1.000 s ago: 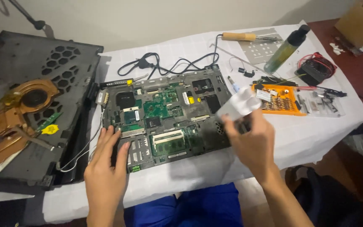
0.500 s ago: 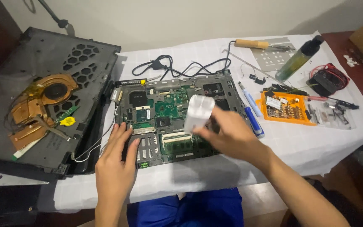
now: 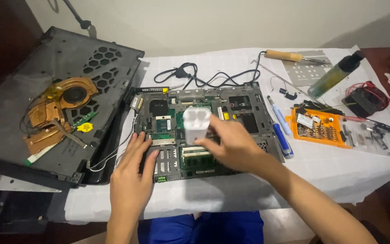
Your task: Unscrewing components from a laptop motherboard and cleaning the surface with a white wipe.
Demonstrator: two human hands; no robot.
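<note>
Right now we have the white rounded block [image 3: 196, 125] in our right hand [image 3: 231, 147], fingers curled about its lower end, and it hangs just over the middle of the laptop motherboard [image 3: 204, 131], which lies near the front edge of the desk [image 3: 231, 194]. Our left hand [image 3: 132, 176] is open and flat, holding nothing, its fingertips pressing the board's left front corner. We judge the step to be bringing the block to bear on the board while the other hand steadies it; a next move would call for a careful, small approach so nothing on the board is knocked. The block's long axis runs roughly front to back as we see it, tilted up, with its blunt white end facing toward the camera and the desk's far edge. Whether it touches the board we cannot tell. To the left rests the dark laptop shell [image 3: 46, 104]; an orange bit tray [image 3: 314, 129] sits toward the right edge.
</note>
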